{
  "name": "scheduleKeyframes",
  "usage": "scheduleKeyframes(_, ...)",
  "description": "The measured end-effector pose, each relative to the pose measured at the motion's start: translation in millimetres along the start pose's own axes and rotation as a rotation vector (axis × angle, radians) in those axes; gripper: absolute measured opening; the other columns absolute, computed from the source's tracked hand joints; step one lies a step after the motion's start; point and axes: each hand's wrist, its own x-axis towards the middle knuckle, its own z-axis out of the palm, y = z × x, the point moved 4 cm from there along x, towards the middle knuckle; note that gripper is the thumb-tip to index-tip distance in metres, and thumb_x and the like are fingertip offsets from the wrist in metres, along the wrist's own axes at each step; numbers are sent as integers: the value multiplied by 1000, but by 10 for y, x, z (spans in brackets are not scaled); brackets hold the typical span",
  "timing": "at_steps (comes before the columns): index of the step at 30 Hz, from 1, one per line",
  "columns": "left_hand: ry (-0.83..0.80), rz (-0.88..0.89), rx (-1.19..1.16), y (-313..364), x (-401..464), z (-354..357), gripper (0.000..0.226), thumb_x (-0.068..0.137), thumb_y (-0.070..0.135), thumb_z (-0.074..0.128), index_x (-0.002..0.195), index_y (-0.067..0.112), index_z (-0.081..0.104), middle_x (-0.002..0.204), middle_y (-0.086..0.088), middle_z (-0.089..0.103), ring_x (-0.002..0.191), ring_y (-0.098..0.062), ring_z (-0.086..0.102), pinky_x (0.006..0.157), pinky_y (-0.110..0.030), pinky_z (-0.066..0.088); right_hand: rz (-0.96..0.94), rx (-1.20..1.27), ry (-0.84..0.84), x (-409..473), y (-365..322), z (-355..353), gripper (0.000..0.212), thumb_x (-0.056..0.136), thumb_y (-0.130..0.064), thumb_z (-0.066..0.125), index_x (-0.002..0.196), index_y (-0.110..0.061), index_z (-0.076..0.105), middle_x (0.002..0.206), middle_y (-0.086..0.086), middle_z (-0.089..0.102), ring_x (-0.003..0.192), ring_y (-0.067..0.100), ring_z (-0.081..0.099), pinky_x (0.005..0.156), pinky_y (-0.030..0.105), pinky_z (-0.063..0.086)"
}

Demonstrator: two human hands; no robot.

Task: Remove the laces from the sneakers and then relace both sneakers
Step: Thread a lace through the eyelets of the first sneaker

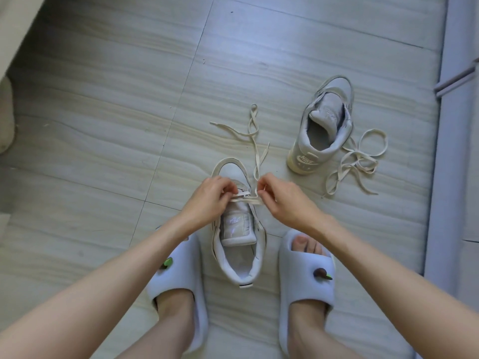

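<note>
A pale grey sneaker (239, 244) stands on the floor between my feet, toe pointing away. A cream lace (252, 136) crosses its lower eyelets and trails out over the tiles beyond the toe. My left hand (211, 196) pinches the lace at the sneaker's left side. My right hand (278, 198) pinches the lace at the right side, near the toe. A second grey sneaker (324, 125) sits further off to the right, heel toward me, with no lace in it. Its loose cream lace (359, 161) lies tangled on the floor beside it.
My feet wear pale slippers, the left slipper (178, 278) and the right slipper (307, 278), flanking the near sneaker. The floor is pale wood-grain tile (108, 125). A white cabinet or door (456, 125) runs along the right. A beige furniture edge (7, 112) is at the left.
</note>
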Motion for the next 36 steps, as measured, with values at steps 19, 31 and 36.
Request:
scheduleKeyframes(19,-3,-260,-1104,-92,-169,-454,7,66,3,47,73,5,48,48,0,48,50,-22,57,72,-29,52,557,-628,-169,-488,1037,-348,45,95,-49,39,96,-16,69,101,12,69,99,31,61,71,32,37)
scheduleKeyframes(31,-379,-558,282,-946,-550,-409,51,85,20,53,134,19,40,121,-9,54,106,-25,56,90,-35,45,405,-160,-13,-329,754,-138,26,94,-28,51,107,-12,67,110,8,67,106,27,59,85,31,40)
scheduleKeyframes(36,0,-206,410,-416,-429,-248,44,87,21,54,130,16,50,137,-12,40,126,-31,34,99,-45,36,179,-12,-75,-50,202,258,27,92,-32,55,111,-14,62,107,1,65,104,19,55,87,28,36)
